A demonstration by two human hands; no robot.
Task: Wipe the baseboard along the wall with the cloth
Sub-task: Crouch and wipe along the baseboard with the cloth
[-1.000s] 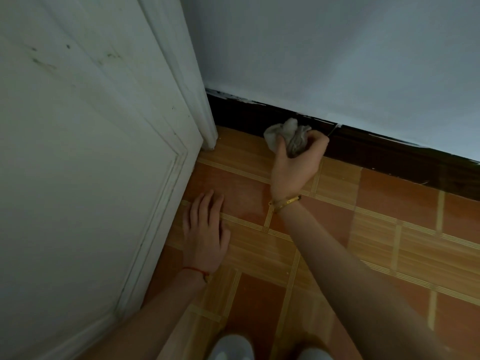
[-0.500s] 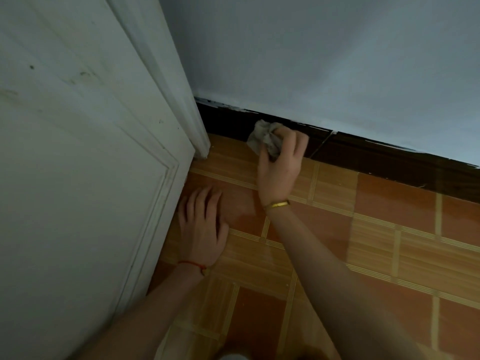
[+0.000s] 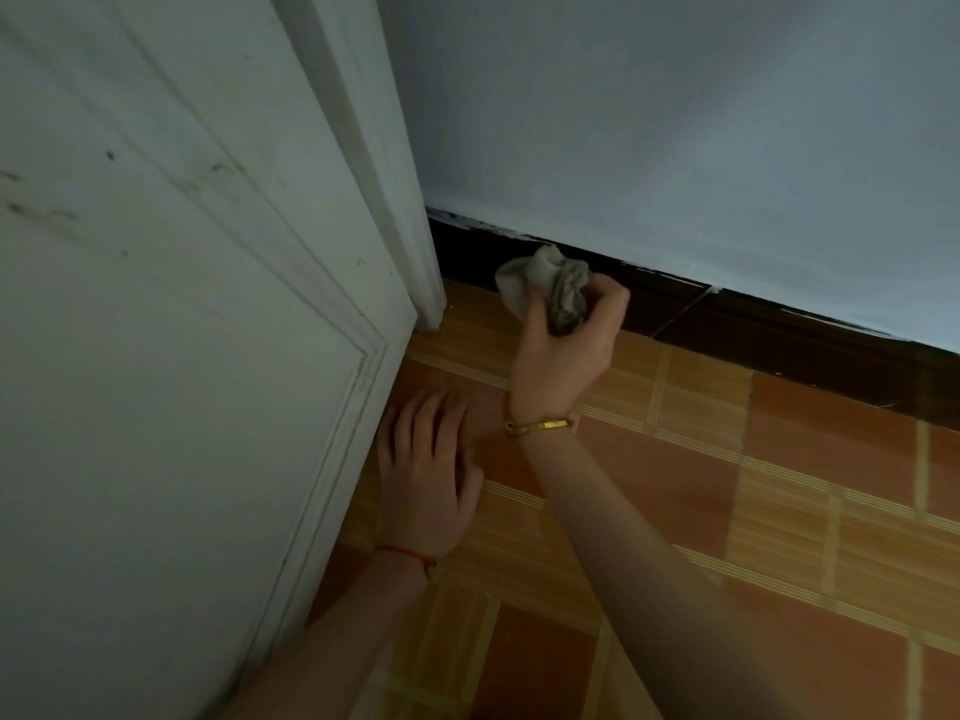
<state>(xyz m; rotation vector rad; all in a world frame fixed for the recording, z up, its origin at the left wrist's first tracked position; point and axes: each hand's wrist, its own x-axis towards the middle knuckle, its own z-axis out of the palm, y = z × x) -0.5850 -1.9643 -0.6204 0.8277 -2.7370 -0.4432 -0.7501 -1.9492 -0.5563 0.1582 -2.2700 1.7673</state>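
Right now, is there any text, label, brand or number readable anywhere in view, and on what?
None readable: nothing is printed on the cloth, baseboard, door, wall or floor tiles. The gold bracelet is too small to show any engraving.

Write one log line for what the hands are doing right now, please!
right hand: grips cloth against baseboard near door frame | left hand: flat on floor | step: wiping
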